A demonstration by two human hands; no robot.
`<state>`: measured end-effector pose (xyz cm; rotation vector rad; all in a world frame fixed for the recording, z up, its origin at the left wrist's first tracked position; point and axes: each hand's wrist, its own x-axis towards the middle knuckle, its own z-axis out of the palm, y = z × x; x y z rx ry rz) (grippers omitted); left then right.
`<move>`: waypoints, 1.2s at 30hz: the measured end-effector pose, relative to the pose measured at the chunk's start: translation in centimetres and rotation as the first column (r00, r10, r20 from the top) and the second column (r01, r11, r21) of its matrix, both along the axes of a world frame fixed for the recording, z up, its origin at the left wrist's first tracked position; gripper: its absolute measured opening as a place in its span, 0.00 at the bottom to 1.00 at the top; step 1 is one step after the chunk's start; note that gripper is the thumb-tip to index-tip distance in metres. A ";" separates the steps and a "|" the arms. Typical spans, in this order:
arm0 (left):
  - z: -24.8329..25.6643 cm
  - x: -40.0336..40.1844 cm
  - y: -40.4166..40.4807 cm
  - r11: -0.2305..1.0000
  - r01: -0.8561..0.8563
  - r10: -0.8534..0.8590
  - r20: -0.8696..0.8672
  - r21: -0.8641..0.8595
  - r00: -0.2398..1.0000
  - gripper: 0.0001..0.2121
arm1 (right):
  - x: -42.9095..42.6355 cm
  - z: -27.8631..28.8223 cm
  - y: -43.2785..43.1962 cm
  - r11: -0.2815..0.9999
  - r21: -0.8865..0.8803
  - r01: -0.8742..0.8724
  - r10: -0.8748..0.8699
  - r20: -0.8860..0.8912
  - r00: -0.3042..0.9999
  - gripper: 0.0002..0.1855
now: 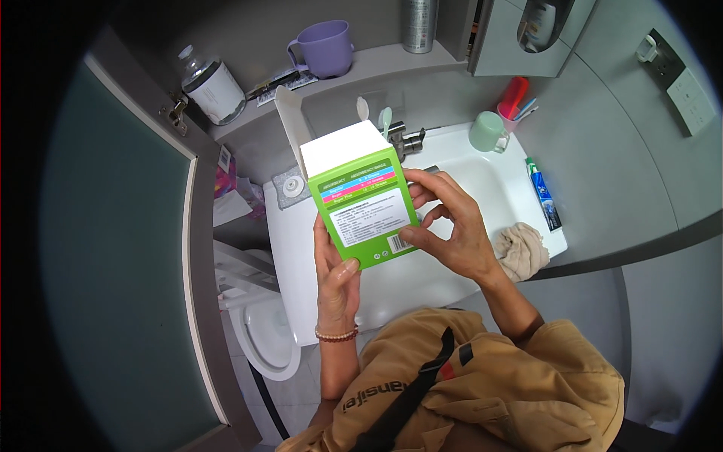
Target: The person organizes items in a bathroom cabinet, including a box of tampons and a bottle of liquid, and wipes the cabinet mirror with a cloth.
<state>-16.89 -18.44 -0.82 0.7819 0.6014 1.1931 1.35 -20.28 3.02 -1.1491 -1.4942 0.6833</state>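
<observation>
A green cardboard box [370,209] is held up over the white sink [361,308], its printed panel towards me and its white top flap [291,124] raised at the far left. My left hand [336,271] grips the box's lower left corner, with the thumb across the front. At the lower right edge, my right hand [449,223] pinches the box, its thumb by the barcode and its fingers reaching round the side. The box's inside cannot be seen from here. Behind the box, the dark metal faucet [402,141] is partly hidden.
A shelf above the sink holds a clear bottle [214,90], a purple mug [325,48] and a metal can [419,28]. Along the sink's right side are a green cup [487,133], a toothpaste tube [543,195] and a beige cloth [521,251]. A toilet [265,333] stands at left, beside an open cabinet door [130,254].
</observation>
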 end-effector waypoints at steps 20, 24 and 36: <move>-0.7 2.0 -2.7 0.977 -0.211 0.211 -0.001 -0.026 0.978 0.44 | 2.0 -0.8 1.5 0.972 -0.078 -0.220 0.219 -0.020 0.976 0.32; -1.0 3.9 -3.1 0.962 -0.269 0.269 -0.012 -0.040 0.963 0.43 | 3.6 -1.2 2.3 0.956 -0.088 -0.280 0.280 -0.023 0.960 0.32; -2.0 6.0 -4.3 0.920 -0.385 0.378 -0.085 -0.081 0.922 0.43 | 5.4 -3.8 3.6 0.909 -0.098 -0.405 0.402 -0.055 0.914 0.31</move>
